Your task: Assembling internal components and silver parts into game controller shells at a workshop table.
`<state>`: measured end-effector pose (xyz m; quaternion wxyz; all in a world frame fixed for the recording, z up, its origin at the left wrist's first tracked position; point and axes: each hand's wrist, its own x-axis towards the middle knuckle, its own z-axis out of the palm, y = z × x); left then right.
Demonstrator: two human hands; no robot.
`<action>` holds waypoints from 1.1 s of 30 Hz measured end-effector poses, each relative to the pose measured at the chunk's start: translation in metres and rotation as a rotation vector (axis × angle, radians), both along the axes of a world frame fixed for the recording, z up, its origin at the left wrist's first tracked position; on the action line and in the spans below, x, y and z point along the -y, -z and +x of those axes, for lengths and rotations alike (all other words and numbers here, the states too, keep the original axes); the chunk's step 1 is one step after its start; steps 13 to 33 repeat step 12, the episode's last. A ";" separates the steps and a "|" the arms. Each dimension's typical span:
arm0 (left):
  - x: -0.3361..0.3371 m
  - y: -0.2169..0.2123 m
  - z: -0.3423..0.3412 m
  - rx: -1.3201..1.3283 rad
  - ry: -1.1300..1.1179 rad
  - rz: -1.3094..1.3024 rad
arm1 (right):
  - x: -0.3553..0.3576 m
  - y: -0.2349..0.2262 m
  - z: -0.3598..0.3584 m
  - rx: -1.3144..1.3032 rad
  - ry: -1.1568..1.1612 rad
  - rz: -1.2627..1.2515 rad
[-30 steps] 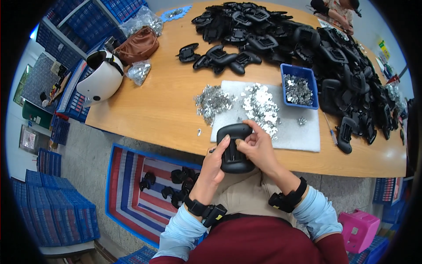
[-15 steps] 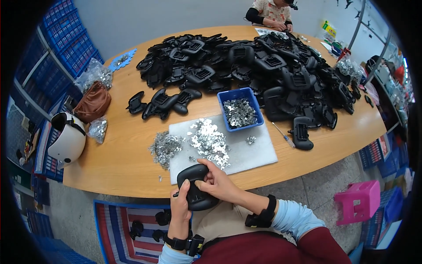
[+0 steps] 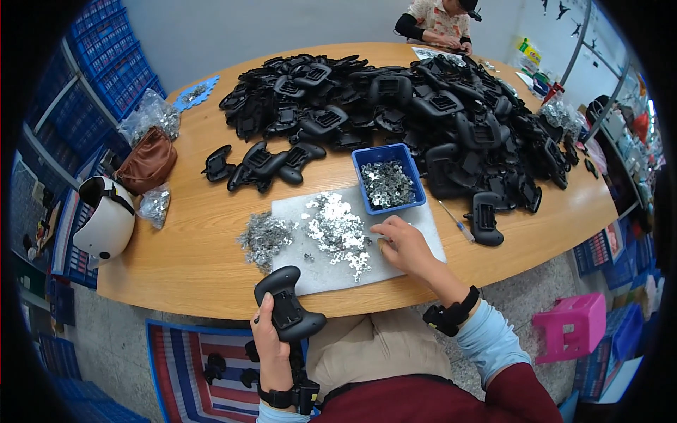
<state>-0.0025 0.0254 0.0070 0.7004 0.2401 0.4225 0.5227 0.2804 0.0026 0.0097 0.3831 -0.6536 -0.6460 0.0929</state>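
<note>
In my left hand [image 3: 268, 338] is a black game controller shell [image 3: 285, 307], gripped by one side with the thumb on top and tilted at the table's front edge. Its recessed middle faces up. My right hand [image 3: 409, 250] hovers over the right part of a white foam mat [image 3: 317, 283], fingers bent but apart, with nothing visible in them. Just left of its fingertips lies a spread of shiny flat metal pieces [image 3: 331, 224]. A blue plastic bin [image 3: 396, 209] of small metal parts [image 3: 386, 185] stands beyond that hand.
Black controller shells [image 3: 324, 120] are heaped across the far table. A grey metal-parts pile [image 3: 264, 236] lies left of the mat, a thin screwdriver-like tool [image 3: 458, 224] right. A white helmet [image 3: 106, 218] and brown bag [image 3: 148, 161] are at left. A person [image 3: 441, 25] works opposite.
My right hand has let go of the controller shell and moved right and forward over the mat. My left hand has shifted the shell slightly left and turned it.
</note>
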 end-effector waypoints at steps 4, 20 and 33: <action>-0.002 -0.005 -0.010 0.022 -0.094 -0.018 | -0.007 0.002 -0.003 0.051 -0.061 -0.028; -0.002 0.008 -0.023 0.043 -0.149 -0.044 | 0.011 0.001 0.022 0.249 0.194 -0.109; -0.002 0.008 -0.023 0.043 -0.149 -0.044 | 0.011 0.001 0.022 0.249 0.194 -0.109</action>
